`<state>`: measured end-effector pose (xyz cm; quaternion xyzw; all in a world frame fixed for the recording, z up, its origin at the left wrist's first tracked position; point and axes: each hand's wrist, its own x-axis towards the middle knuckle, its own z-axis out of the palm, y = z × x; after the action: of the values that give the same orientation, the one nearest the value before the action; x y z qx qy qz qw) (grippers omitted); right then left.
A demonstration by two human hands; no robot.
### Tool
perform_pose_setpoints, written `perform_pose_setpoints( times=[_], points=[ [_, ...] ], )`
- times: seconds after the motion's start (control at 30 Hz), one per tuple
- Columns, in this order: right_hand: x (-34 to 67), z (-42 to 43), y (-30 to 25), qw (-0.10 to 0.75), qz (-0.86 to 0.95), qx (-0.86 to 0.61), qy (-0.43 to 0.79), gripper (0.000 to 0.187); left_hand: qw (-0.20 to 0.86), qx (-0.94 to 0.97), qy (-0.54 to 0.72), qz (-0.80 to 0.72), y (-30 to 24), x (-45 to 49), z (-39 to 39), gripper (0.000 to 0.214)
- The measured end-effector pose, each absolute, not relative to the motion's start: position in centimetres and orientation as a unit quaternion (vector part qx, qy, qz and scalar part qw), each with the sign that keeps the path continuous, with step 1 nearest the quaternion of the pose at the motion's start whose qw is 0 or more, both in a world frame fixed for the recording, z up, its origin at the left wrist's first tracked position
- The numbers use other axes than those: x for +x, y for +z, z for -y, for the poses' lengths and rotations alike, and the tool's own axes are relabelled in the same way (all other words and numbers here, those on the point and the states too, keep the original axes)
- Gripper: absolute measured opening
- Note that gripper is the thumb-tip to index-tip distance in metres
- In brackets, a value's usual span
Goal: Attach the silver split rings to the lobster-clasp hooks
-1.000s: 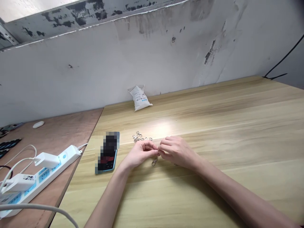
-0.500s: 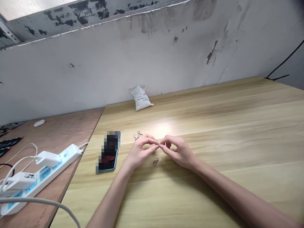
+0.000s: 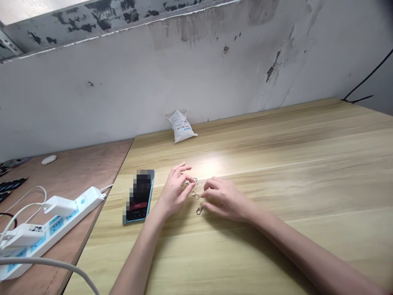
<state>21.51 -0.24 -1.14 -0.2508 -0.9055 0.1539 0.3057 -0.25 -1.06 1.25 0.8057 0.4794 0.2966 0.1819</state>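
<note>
My left hand [image 3: 176, 190] is by the small metal swivel clasps, thumb and index finger curled together around a shiny clasp [image 3: 195, 180] at their tips. Its other fingers stay raised and spread. More clasp metal [image 3: 186, 183] shows between thumb and fingers, partly hidden. Two thin metal rings [image 3: 195, 195] lie side by side on the table between my hands. My right hand [image 3: 222, 198] hovers low with fingers bent and apart from the thumb. Near its thumb tip rests another swivel clasp [image 3: 199, 210]; whether they touch is unclear.
Left of my hands lies a phone [image 3: 139, 196] with a blurred screen. A white plastic packet [image 3: 182, 126] leans near the wall at the back. On the brown board [image 3: 101, 159] to the left sits a white power strip [image 3: 66, 221] with plugged chargers and cables.
My hands, fingertips together before, have parted. The left has moved left to the clasps, and the right has opened. Two rings now show on the table, and the upper clasps have shifted right.
</note>
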Motion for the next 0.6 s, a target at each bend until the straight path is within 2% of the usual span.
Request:
perform_pose_setpoints(
  times=[0.13, 0.3, 0.5, 0.6],
  points=[
    [20.6, 0.8, -1.3, 0.277, 0.935, -0.22, 0.03, 0.014, 0.146, 0.816, 0.282, -0.483, 1.1, -0.7, 1.0, 0.007],
    [19.3, 1.4, -1.8, 0.258, 0.946, -0.18, -0.073, 0.029, 0.145, 0.816, 0.281, -0.484, 1.3, -0.4, 1.1, 0.007],
    [19.0, 2.1, -1.9, 0.234, 0.938, -0.207, -0.149, 0.027, 0.163, 0.811, 0.286, -0.484, 1.3, -0.4, 1.1, 0.008],
    [18.9, 2.1, -2.0, 0.241, 0.934, -0.225, -0.137, 0.025, 0.169, 0.809, 0.286, -0.484, 1.3, -0.4, 1.1, 0.008]
  ],
)
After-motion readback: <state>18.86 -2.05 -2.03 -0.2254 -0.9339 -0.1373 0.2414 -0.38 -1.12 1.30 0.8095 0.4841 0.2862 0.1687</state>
